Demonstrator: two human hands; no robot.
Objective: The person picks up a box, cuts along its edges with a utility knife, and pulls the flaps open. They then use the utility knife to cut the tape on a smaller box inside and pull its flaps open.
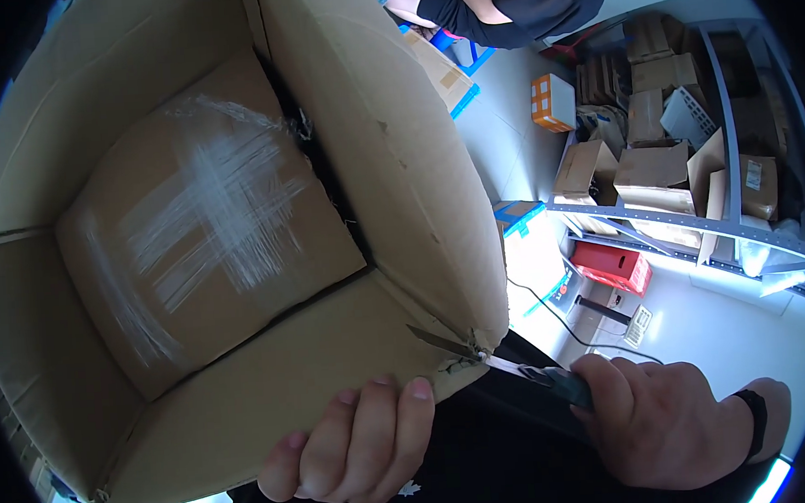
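A large brown cardboard box (pixel 280 360) with its top uncovered fills the left and middle, its inside turned toward me. Clear tape (pixel 234 202) crosses the cardboard at its bottom. Over the near rim curl the fingers of my left hand (pixel 354 443), gripping the wall; the thumb is hidden behind it. My right hand (pixel 661 415) is closed around the dark green handle of a utility knife (pixel 563 385). The knife's blade passes through the box's near right corner, and the tip shows inside. At that corner the cardboard edge looks torn.
Another person (pixel 535 4) is at the top, behind the box. Metal shelving (pixel 732 139) with several cardboard boxes stands at the right. An orange-and-white box (pixel 553 103) and a red box (pixel 612 268) are near it. A black cable (pixel 563 320) runs beyond my right hand.
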